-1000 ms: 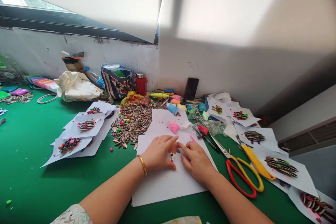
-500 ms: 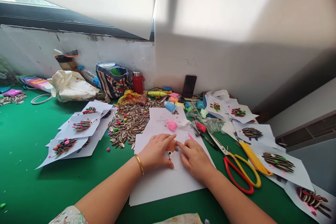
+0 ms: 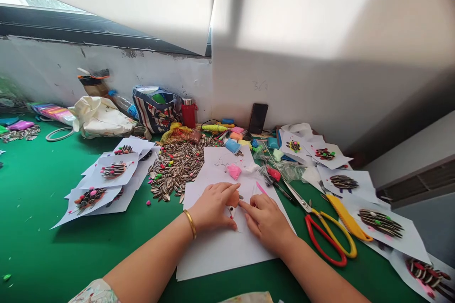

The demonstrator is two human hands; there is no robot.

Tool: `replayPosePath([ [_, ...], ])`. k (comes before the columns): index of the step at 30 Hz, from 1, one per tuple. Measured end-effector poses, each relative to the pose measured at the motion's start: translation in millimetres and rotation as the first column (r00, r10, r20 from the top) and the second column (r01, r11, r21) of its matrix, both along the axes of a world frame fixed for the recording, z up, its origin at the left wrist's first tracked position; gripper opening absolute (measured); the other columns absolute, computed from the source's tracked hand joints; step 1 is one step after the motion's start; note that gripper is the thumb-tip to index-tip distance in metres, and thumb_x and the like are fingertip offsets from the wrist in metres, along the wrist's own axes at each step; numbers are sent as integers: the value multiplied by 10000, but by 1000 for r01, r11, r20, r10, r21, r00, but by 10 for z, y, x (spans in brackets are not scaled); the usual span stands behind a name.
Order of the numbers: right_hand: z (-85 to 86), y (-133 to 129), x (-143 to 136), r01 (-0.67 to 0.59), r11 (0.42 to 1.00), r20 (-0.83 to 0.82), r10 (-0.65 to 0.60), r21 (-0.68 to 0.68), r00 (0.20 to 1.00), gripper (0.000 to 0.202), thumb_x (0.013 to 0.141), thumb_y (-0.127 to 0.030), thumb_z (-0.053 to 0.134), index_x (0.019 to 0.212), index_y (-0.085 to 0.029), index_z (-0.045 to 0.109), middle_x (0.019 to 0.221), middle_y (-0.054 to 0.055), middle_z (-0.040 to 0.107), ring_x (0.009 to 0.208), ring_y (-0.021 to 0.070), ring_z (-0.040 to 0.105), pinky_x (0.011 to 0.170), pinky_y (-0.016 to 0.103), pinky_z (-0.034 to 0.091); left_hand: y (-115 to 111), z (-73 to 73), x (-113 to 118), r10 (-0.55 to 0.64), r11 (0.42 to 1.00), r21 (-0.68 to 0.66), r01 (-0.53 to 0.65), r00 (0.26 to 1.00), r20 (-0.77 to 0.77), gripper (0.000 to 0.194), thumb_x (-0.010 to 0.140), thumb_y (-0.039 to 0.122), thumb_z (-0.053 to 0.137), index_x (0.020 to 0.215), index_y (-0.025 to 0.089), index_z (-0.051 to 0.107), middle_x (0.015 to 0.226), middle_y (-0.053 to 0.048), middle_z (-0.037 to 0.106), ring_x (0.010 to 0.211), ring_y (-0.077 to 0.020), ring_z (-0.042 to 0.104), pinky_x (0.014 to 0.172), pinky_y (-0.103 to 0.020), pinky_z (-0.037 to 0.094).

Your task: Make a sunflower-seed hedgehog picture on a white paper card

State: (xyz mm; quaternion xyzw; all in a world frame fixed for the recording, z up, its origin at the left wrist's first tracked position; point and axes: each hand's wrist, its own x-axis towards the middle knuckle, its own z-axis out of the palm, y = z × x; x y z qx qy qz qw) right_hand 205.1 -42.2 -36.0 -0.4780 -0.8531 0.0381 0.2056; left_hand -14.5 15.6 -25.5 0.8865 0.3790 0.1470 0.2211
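Note:
My left hand arches over the white paper, fingers and thumb spread around a small orange-brown clay shape. The shape has a white-and-black eye and a red dot at its tip; part of it is hidden by my fingers. My right hand rests on the paper with its index finger stretched toward the clay's right edge, near a dark seed. Just beyond my right hand a thin pink strip sticks out; whether it touches the hand I cannot tell. A pink clay lump sits farther up the paper.
Striped sunflower seeds lie heaped to the left. Large scissors with red and yellow handles and a yellow cutter lie at right. Finished seed pictures flank both sides. A phone leans on the wall behind colored clay packets.
The view has shifted slightly. My right index finger has drawn back a little from the clay, and more of the dark seed and the pink strip shows. My left hand stays in place.

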Motion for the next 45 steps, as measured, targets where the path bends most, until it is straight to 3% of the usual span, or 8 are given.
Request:
replayPosePath([
  [6,-17,42,32,23,999,18,-23,28,1000,315,919,-227,529,1203,-256,662,948,71,592,890,215,530,843,366,432,-1,-1,3,5,1000,-12,-5,1000,-1,1176,517,516,892,1509,329,288,1452,-89,479,1338,-339,420,1103,-481,301],
  [12,-115,297,312,366,918,37,-375,153,926,151,926,-245,531,1000,-166,637,963,101,609,932,243,544,804,347,418,-8,-4,17,25,1000,0,-25,1000,0,1148,532,509,887,1504,307,310,1442,-97,486,1337,-348,419,1103,-482,303],
  [20,-128,432,357,446,881,274,-473,158,837,114,923,-146,511,888,-161,619,842,105,635,816,238,582,698,319,375,-6,-22,20,39,999,13,-39,999,-2,1115,562,518,869,1503,308,309,1439,-92,488,1341,-347,412,1100,-485,311],
  [25,-67,435,352,450,883,317,-468,131,825,124,828,-66,537,845,-156,621,824,118,653,775,244,595,661,322,361,-9,-23,21,43,999,18,-43,999,2,1106,562,519,868,1498,301,320,1439,-94,490,1340,-345,413,1099,-488,311],
  [33,-103,378,273,327,933,39,-336,150,941,153,905,-120,448,900,-172,592,840,61,657,790,200,594,702,296,380,-11,-32,18,37,999,23,-37,999,1,1107,565,524,866,1499,298,316,1438,-94,488,1338,-344,415,1097,-490,315],
  [39,-59,266,250,258,966,26,-259,28,966,180,952,-138,434,1019,-176,597,930,72,654,898,213,588,773,310,405,-9,-22,21,37,999,24,-37,999,-4,1106,562,507,873,1496,287,323,1443,-95,486,1339,-344,414,1093,-486,322],
  [43,80,227,351,110,980,-27,-116,-167,993,28,894,-238,623,915,-220,616,958,34,621,918,194,566,793,300,427,-8,-18,25,38,999,26,-38,999,-10,1107,565,502,874,1498,285,320,1449,-99,482,1343,-345,409,1097,-482,315],
  [45,131,222,372,70,964,-19,-77,-258,997,93,856,-267,691,860,-223,609,921,12,613,874,178,562,762,287,428,-6,-19,27,38,999,25,-37,999,-12,1118,557,502,878,1500,282,318,1449,-100,480,1343,-346,408,1098,-481,316],
])
